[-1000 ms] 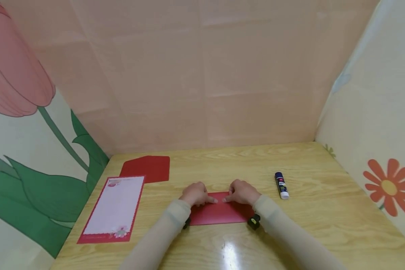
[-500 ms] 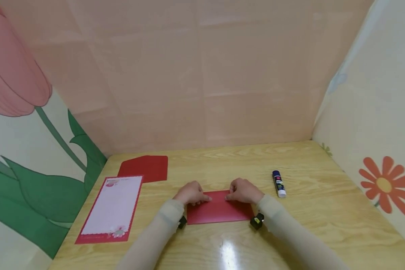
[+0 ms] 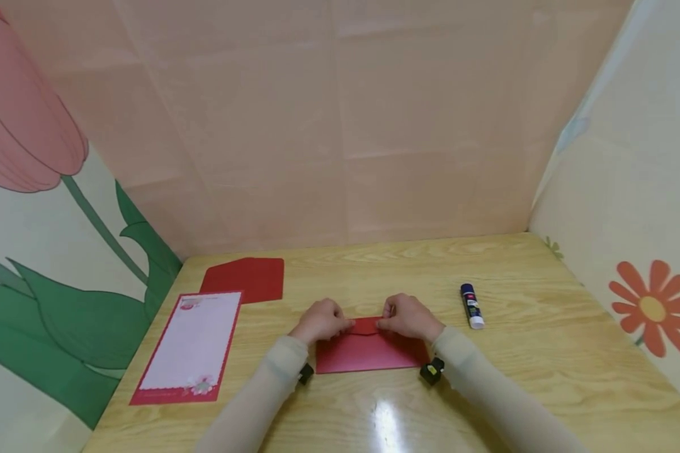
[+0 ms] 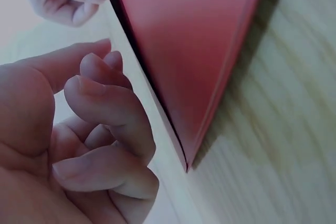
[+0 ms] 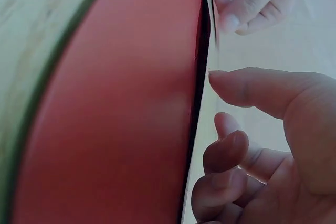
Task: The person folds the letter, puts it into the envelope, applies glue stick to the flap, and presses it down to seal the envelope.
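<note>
Head view, left hand (image 3: 322, 319), right hand (image 3: 409, 318), both pinching red envelope flap (image 3: 366, 326)

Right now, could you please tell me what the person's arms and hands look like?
The left sleeve and right sleeve are long and pale cream. The left hand and right hand are ungloved, with no rings visible. Each wrist has a small black gadget, the right one with a yellow mark.

- Head: above the near side of the table (image 3: 544, 365), facing far and down, widest.
- Left wrist: close, looking past left hand (image 3: 322, 319) toward right hand (image 3: 410, 318).
- Right wrist: close, facing left.
- Wrist views share envelope (image 3: 368, 355).
</note>
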{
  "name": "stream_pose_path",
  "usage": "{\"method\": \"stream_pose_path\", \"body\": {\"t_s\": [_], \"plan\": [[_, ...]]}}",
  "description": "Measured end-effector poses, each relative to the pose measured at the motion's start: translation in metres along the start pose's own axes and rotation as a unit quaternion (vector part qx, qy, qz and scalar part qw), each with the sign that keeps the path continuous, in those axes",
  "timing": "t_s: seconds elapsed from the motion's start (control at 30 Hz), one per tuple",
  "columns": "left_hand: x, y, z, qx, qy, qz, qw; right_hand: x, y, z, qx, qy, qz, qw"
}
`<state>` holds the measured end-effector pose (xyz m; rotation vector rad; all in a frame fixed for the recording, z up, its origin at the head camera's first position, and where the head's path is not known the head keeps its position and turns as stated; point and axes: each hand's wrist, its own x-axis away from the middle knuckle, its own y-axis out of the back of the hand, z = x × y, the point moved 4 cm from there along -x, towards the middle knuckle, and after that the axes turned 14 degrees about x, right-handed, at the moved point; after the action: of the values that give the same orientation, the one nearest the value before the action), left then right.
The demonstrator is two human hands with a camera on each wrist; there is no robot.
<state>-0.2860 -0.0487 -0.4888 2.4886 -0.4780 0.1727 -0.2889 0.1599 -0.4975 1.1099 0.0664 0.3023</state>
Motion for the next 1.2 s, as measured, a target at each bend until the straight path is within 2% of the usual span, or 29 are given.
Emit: {"method": "stream_pose_path", "body": {"t_s": [0.23, 0.63, 0.9, 1.03, 1.2], "plan": [[0.0, 0.014, -0.001, -0.021, -0.037, -0.033, 0.9986, 0.003, 0.01, 0.003, 0.021, 0.02, -0.036, 0.9989], [0.0, 0.016, 0.003, -0.033, -0.034, -0.036, 0.9982, 0.001, 0.01, 0.0, 0.018, 0.016, -0.046, 0.9987], [0.0, 0.009, 0.004, -0.037, -0.035, -0.01, 0.9987, 0.003, -0.001, -0.001, 0.014, 0.009, -0.01, 0.9998], [0.0, 0.005, 0.004, -0.036, -0.035, -0.003, 0.9987, 0.004, -0.004, 0.003, 0.022, 0.012, -0.005, 0.9997], [0.002, 0.004, 0.006, -0.016, -0.019, 0.012, 0.9996, 0.008, -0.006, 0.009, 0.039, 0.012, 0.028, 0.9988]]}}
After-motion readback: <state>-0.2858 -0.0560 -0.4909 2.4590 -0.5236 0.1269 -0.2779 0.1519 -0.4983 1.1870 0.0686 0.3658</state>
